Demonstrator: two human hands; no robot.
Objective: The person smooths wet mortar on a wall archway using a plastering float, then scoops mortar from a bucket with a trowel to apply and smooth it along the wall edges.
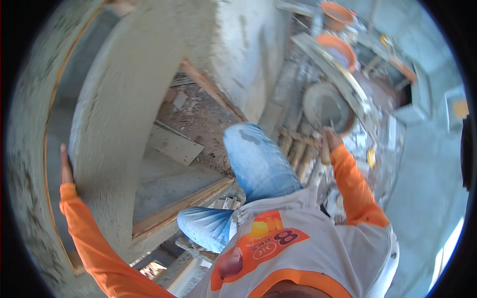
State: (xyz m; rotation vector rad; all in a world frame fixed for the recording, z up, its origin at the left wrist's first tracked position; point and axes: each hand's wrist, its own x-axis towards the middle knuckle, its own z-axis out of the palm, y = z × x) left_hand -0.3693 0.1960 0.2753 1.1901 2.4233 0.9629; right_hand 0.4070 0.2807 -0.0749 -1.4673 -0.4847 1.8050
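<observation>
My left hand lies flat, fingers stretched, against the edge of a grey plastered wall section beside a wood-framed opening. At the right, my right hand is closed around the pale handle of what looks like a trowel; its blade is blurred and mostly hidden. Just beyond that hand sits a round pan with wet grey mortar in it. A long, pale straight board slants across the pan's far side.
Orange basins stand farther off at the upper right. Wooden poles lie close by my knee. A wooden frame bar edges the opening below, and a loose flat panel lies among rubble. A grey wall rises on the right.
</observation>
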